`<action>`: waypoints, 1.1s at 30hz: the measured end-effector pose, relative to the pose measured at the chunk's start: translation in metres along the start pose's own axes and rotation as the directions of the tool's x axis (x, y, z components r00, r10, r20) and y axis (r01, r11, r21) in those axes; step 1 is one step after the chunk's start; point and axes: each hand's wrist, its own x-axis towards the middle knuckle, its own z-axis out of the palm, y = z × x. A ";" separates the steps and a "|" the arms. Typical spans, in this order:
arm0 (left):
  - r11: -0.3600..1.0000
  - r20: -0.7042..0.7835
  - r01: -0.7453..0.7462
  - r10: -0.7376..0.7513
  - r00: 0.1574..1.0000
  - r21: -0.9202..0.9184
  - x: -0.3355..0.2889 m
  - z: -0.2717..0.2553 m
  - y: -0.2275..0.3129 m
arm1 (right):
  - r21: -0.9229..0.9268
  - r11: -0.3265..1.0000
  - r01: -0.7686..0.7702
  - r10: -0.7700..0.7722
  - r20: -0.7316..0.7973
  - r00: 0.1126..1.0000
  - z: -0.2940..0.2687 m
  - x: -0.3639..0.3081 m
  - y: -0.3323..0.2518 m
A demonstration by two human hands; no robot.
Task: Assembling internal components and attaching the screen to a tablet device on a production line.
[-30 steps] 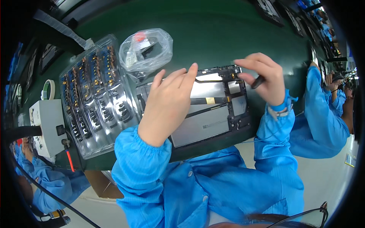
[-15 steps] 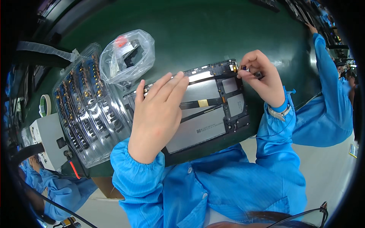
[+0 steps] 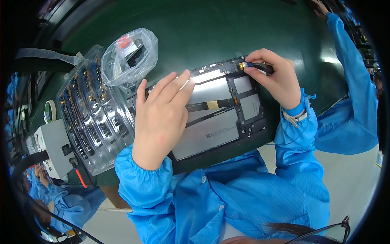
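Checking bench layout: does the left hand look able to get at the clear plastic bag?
Probably yes: the left hand, palm-down over the opened device, seems to grip nothing, and the bag sits close beyond it, with nothing visible blocking the way.

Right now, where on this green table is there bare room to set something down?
The widest bare patch of the green table lies beyond the open device, right of the clear plastic bag. Another lies right of the right hand, toward a co-worker's blue sleeve. It's crowded on the left: bag, clear tray and pale box sit close together.
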 end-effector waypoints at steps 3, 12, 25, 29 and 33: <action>0.998 -0.004 0.008 -0.008 1.000 0.060 0.004 0.000 0.004 | -0.084 0.995 0.047 -0.049 -0.024 0.999 0.005 0.003 0.004; 0.913 -0.099 -0.185 0.235 0.967 0.364 0.014 0.003 0.026 | -0.256 0.958 0.128 -0.144 -0.045 0.989 0.006 0.003 0.007; 0.844 0.151 -0.454 0.428 0.891 0.285 0.034 -0.011 0.026 | -0.227 0.962 0.152 -0.170 -0.060 0.984 0.008 -0.002 0.007; 0.807 0.199 -0.488 0.446 0.873 0.332 0.037 -0.011 0.036 | -0.216 0.965 0.145 -0.163 -0.068 0.984 0.007 -0.003 0.010; 0.799 0.251 -0.466 0.396 0.884 0.380 0.033 -0.013 0.039 | -0.198 0.967 0.157 -0.178 -0.093 0.980 0.002 -0.004 0.002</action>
